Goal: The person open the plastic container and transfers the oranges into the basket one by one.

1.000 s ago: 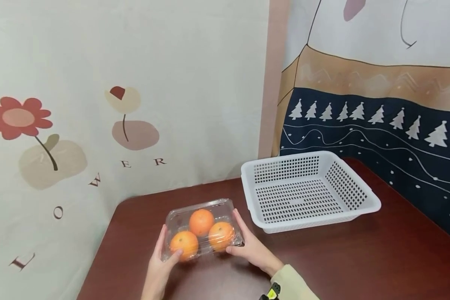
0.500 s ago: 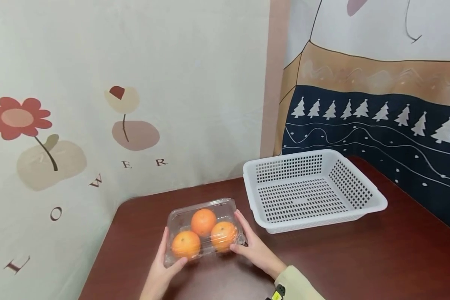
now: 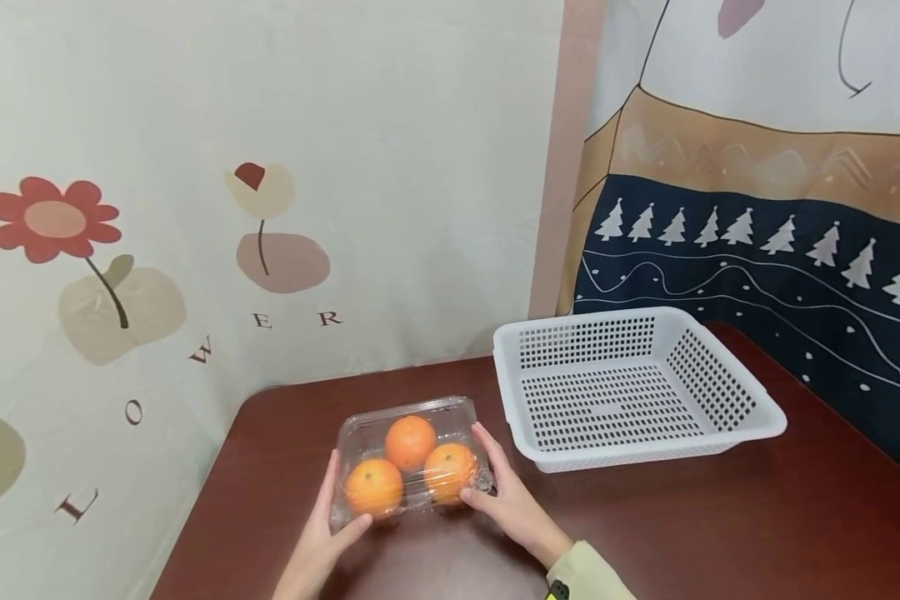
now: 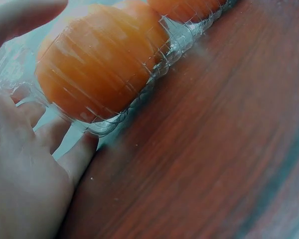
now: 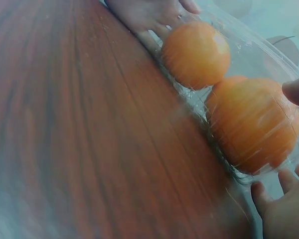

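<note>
A clear plastic clamshell fruit box (image 3: 367, 428) with three oranges inside lies between my two hands, close over the table and slightly turned. One orange (image 3: 411, 443) is at the back; another orange (image 3: 374, 487) sits front left and a third orange (image 3: 450, 472) front right. My left hand (image 3: 321, 527) grips the box's left end, thumb at the near edge. At the right end my right hand (image 3: 516, 507) holds it the same way. In the left wrist view, fingers (image 4: 79, 154) reach under the box's lower edge. Right-hand fingers (image 5: 261, 196) curl below the other end.
A white perforated plastic basket (image 3: 525, 437) stands on the dark red-brown table (image 3: 645, 533), behind and right of the box. Nothing shows inside it. A flower-printed cloth (image 3: 420, 208) hangs at the back, and a navy cloth with tree prints (image 3: 765, 275) at the right.
The head view has shifted a little, so the basket and wall prints sit slightly further right. Both hands keep their grip on the fruit box, which has barely moved.
</note>
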A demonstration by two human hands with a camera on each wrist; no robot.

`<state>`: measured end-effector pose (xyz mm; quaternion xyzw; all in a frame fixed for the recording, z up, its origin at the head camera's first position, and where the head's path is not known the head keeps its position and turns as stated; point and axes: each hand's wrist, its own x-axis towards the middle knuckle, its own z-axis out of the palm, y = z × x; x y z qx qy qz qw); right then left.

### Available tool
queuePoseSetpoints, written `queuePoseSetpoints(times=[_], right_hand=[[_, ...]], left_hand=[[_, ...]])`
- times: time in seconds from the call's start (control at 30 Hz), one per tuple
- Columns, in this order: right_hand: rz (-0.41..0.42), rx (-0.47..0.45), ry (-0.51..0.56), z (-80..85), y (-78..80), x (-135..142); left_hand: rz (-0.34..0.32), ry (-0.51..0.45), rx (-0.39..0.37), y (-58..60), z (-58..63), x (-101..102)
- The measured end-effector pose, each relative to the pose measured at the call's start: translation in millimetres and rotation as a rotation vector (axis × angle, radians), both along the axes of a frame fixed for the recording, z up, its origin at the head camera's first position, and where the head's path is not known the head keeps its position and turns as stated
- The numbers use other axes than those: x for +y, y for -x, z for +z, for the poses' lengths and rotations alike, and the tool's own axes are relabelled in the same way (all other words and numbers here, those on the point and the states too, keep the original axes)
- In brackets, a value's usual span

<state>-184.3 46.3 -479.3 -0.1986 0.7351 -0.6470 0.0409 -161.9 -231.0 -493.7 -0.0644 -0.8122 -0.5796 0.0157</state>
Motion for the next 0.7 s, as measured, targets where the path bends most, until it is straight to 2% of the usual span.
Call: queuePoseSetpoints(times=[0.1,0.23,0.33,0.5,0.7], right_hand=[[-0.022,0.03,-0.014,-2.1,-0.1,-2],[-0.061,0.073,-0.024,-18.4,7.0,-6],[-0.1,0.095,-0.048,-24.5,9.5,-10],[-0.176,0.127,-0.094,-22.0,6.9,-16],[-0.28,0.165,-0.215,-15.5,3.7,-22]], left_hand=[[0.001,-0.016,-0.005,-0.3,-0.2,-1],[0.001,-0.014,0.005,-0.4,-0.8,-3],[0.002,0.001,0.026,0.4,-1.2,-4],[-0.006,0.025,0.059,0.9,-1.2,-5],[-0.028,0.023,0.071,1.6,0.6,-5]])
